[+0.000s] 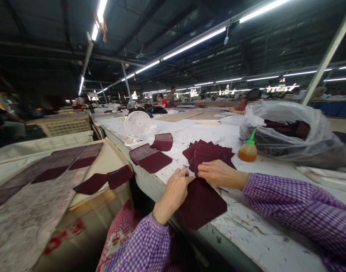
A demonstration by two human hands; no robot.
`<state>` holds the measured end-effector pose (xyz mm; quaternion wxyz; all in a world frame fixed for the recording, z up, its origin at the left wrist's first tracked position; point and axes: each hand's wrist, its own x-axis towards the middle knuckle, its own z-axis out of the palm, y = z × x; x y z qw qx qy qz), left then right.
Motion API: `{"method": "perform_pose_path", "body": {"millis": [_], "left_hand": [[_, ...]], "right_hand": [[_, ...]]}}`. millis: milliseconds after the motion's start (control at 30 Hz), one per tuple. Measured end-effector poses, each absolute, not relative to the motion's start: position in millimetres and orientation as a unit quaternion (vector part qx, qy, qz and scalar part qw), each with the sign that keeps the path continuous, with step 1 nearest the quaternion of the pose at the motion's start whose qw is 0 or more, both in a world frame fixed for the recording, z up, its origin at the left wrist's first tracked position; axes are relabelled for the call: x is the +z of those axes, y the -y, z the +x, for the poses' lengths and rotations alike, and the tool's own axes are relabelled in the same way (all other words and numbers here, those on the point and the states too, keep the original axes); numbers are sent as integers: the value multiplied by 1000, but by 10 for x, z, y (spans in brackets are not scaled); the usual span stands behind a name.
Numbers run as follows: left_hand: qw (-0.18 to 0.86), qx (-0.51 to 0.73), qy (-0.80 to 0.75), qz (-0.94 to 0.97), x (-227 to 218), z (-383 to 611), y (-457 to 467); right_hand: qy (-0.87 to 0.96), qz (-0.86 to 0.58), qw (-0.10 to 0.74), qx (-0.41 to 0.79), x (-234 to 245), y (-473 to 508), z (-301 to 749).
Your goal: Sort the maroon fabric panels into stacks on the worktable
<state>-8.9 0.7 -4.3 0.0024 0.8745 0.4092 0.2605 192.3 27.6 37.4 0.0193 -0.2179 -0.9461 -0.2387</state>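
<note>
A dark maroon fabric piece (202,204) with cut corners lies over the table's front edge, its lower part hanging past it. At its upper edge my left hand (175,190) is closed, thumb and fingers pinching the cloth. My right hand (218,173) is also closed, its fingertips gripping the fabric close to the left ones. Just behind the right hand, a fanned stack of maroon fabric pieces (208,149) rests on the white table (255,234); the hand partly covers it. Further left on the table lie more maroon pieces (155,160), some with a greyish band.
A bottle with a green nozzle (248,149) and amber liquid stands right of the stack, before a clear plastic bag (294,139) of dark cloth. A white fan (138,122) stands further back. At left, a cream bin (101,207) bears more fabric panels. Other people work farther away.
</note>
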Motion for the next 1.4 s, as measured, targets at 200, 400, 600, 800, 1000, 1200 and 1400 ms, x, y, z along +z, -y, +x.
{"method": "perform_pose_path", "body": {"millis": [200, 400, 600, 800, 1000, 1200, 1400], "left_hand": [[-49, 206, -411, 886, 34, -87, 56], [-70, 193, -417, 886, 73, -55, 80], [-23, 241, -425, 872, 45, -309, 99], [33, 346, -397, 850, -70, -613, 167], [-29, 341, -391, 854, -103, -597, 222], [-49, 310, -398, 862, -80, -618, 246], [53, 384, -397, 832, -136, -638, 212]], "right_hand": [[936, -220, 5, -274, 363, -198, 2027], [943, -296, 141, -61, 416, -91, 1943], [946, -299, 125, 20, 352, -49, 1828], [959, -272, 79, 7, 430, -70, 1867], [969, -238, -9, -65, 551, -60, 1768], [946, -268, -100, -150, 655, 7, 1506], [948, -243, -108, -175, 697, -4, 1445]]}}
